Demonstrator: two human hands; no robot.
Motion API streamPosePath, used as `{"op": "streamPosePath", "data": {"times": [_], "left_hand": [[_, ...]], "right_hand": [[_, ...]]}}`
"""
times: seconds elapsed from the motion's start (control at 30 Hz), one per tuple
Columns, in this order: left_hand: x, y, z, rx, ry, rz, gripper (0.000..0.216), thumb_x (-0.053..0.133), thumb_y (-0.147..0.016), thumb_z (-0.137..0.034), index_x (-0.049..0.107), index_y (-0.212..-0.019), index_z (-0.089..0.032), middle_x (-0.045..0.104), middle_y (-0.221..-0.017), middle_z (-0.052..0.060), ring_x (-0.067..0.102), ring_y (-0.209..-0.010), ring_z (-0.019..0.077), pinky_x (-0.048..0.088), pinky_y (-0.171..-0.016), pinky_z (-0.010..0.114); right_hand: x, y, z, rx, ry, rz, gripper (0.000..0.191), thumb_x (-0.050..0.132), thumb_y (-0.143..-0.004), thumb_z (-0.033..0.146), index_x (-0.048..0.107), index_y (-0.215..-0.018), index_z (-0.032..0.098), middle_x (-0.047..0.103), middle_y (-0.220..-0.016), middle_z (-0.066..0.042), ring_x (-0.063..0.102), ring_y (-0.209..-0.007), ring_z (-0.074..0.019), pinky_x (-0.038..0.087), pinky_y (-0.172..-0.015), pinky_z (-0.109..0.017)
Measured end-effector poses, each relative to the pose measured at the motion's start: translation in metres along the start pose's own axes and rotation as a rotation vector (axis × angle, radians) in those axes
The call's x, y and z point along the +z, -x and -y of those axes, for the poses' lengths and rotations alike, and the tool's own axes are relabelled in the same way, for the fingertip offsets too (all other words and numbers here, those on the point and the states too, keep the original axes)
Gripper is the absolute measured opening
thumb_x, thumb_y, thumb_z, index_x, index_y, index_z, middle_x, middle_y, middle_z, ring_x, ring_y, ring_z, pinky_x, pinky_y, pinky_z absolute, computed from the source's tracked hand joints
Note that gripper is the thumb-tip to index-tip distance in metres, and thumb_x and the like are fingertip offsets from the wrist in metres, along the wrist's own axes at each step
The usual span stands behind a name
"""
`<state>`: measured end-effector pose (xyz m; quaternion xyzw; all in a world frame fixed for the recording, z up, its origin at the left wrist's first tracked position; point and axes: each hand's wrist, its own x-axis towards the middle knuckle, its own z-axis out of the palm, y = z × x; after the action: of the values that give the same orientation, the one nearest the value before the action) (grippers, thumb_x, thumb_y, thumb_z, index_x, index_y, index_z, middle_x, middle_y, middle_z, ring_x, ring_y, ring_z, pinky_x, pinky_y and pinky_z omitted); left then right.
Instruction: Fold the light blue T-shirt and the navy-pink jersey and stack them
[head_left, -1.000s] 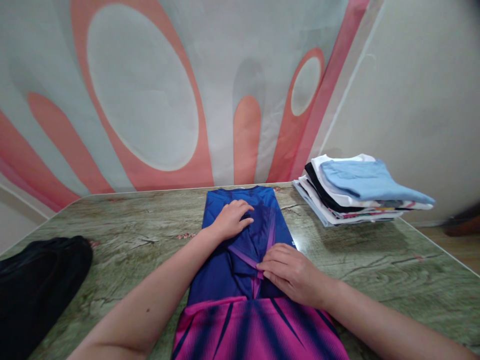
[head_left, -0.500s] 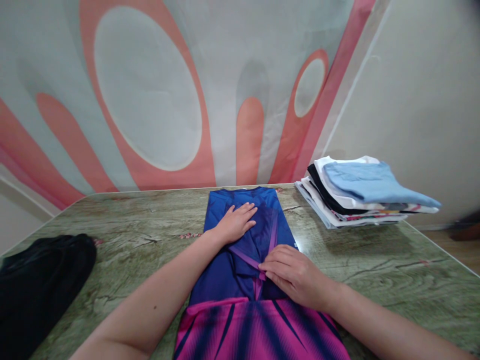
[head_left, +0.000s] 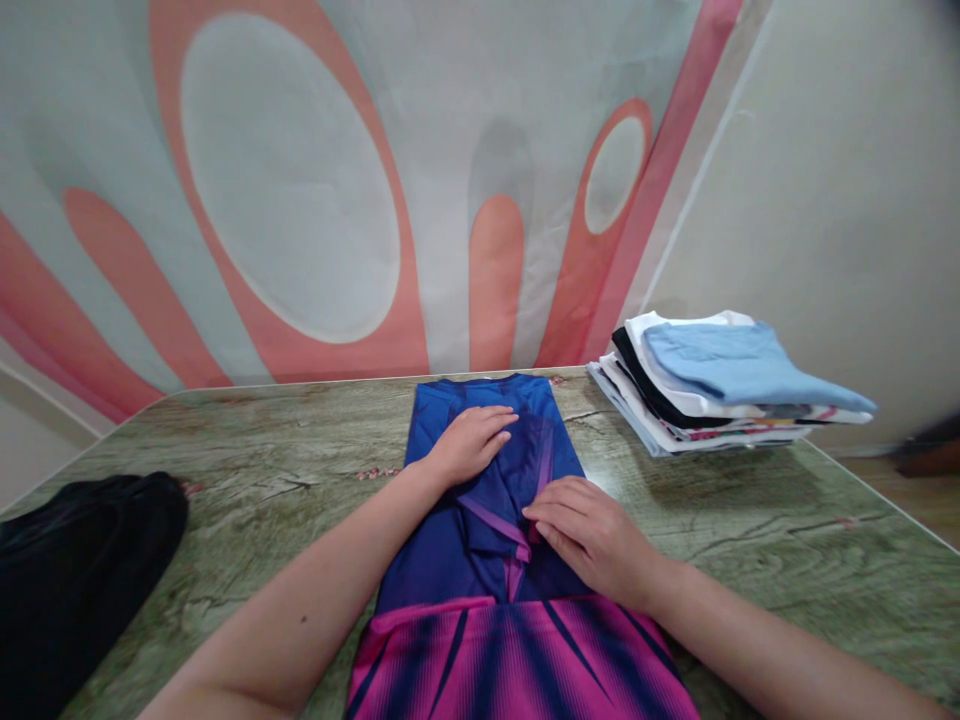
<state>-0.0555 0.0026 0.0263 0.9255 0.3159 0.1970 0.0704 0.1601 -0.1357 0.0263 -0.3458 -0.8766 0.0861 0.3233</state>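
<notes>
A blue shirt with a pink and navy striped lower part lies lengthwise on the table, its neckline at the far end. Its sides are folded inward, and a sleeve with a purple hem is bunched near the middle. My left hand rests on the upper part of the shirt, fingers stretched out and lying on the fabric. Close by, to the right, my right hand has its thumb and fingers brought together at the sleeve's purple hem, pinching the cloth. Its fingertips partly cover the fabric there.
On the right of the wood-patterned table stands a stack of folded clothes, light blue on top. Black garments lie at the left edge. A patterned backdrop rises behind the table.
My right hand has shifted slightly up along the sleeve hem, and the hem's corner shows more below the fingers. My left hand stays on the shirt, its fingers a little closer together.
</notes>
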Motion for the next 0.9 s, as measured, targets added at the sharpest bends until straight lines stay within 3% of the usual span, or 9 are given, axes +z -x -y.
{"op": "streamPosePath", "data": {"times": [0.13, 0.3, 0.4, 0.53, 0.6, 0.73, 0.9], "left_hand": [[0.003, 0.000, -0.005, 0.069, 0.031, 0.121, 0.050, 0.045, -0.095, -0.044, 0.045, -0.140, -0.022, 0.044, -0.146, 0.008, 0.034, -0.138, 0.0213, 0.028, -0.113, 0.041], [0.005, 0.000, -0.006, 0.039, 0.011, 0.264, 0.055, 0.046, -0.093, -0.049, 0.044, -0.140, -0.021, 0.037, -0.150, 0.010, 0.029, -0.140, 0.0255, 0.022, -0.115, 0.047], [0.005, 0.000, -0.006, 0.028, 0.017, 0.274, 0.055, 0.045, -0.093, -0.049, 0.043, -0.141, -0.022, 0.035, -0.151, 0.009, 0.026, -0.142, 0.0248, 0.020, -0.115, 0.047], [0.007, 0.000, -0.004, 0.027, 0.020, 0.269, 0.054, 0.044, -0.094, -0.049, 0.039, -0.143, -0.027, 0.031, -0.153, 0.006, 0.022, -0.143, 0.0250, 0.017, -0.115, 0.049], [0.008, 0.000, -0.003, 0.027, 0.025, 0.276, 0.054, 0.044, -0.094, -0.050, 0.038, -0.144, -0.030, 0.031, -0.154, 0.005, 0.021, -0.143, 0.0254, 0.017, -0.115, 0.050], [0.007, -0.001, -0.002, 0.031, 0.034, 0.290, 0.052, 0.043, -0.094, -0.051, 0.038, -0.143, -0.035, 0.029, -0.154, 0.003, 0.020, -0.144, 0.0253, 0.015, -0.115, 0.050], [0.007, -0.002, -0.001, 0.027, 0.034, 0.296, 0.054, 0.044, -0.093, -0.052, 0.038, -0.143, -0.033, 0.029, -0.154, 0.004, 0.019, -0.144, 0.0254, 0.015, -0.115, 0.050]], "right_hand": [[0.000, 0.001, -0.009, 0.067, 0.093, 0.021, 0.032, 0.049, -0.094, 0.023, 0.058, -0.125, 0.022, 0.060, -0.125, -0.010, 0.053, -0.117, -0.0239, 0.045, -0.099, -0.046], [0.001, 0.000, -0.011, 0.087, 0.076, 0.015, 0.023, 0.047, -0.095, 0.021, 0.066, -0.109, 0.021, 0.067, -0.105, -0.008, 0.060, -0.102, -0.0205, 0.047, -0.094, -0.043], [0.003, -0.003, -0.011, 0.119, 0.114, 0.012, 0.028, 0.048, -0.095, 0.024, 0.061, -0.119, 0.021, 0.063, -0.118, -0.010, 0.055, -0.113, -0.0226, 0.045, -0.098, -0.044], [0.005, -0.005, -0.017, 0.142, 0.210, 0.139, 0.046, 0.048, -0.095, 0.035, 0.044, -0.140, 0.025, 0.048, -0.141, -0.010, 0.038, -0.134, -0.0264, 0.035, -0.106, -0.053], [0.006, -0.004, -0.022, 0.189, 0.253, 0.161, 0.045, 0.047, -0.095, 0.038, 0.045, -0.139, 0.027, 0.049, -0.141, -0.009, 0.039, -0.133, -0.0271, 0.033, -0.106, -0.055], [0.004, -0.002, -0.027, 0.297, 0.315, 0.081, 0.043, 0.047, -0.095, 0.037, 0.051, -0.135, 0.020, 0.051, -0.139, -0.013, 0.042, -0.131, -0.0285, 0.035, -0.104, -0.053], [0.005, -0.002, -0.025, 0.218, 0.274, 0.160, 0.049, 0.048, -0.095, 0.039, 0.042, -0.141, 0.024, 0.044, -0.146, -0.009, 0.033, -0.137, -0.0277, 0.031, -0.107, -0.055]]}}
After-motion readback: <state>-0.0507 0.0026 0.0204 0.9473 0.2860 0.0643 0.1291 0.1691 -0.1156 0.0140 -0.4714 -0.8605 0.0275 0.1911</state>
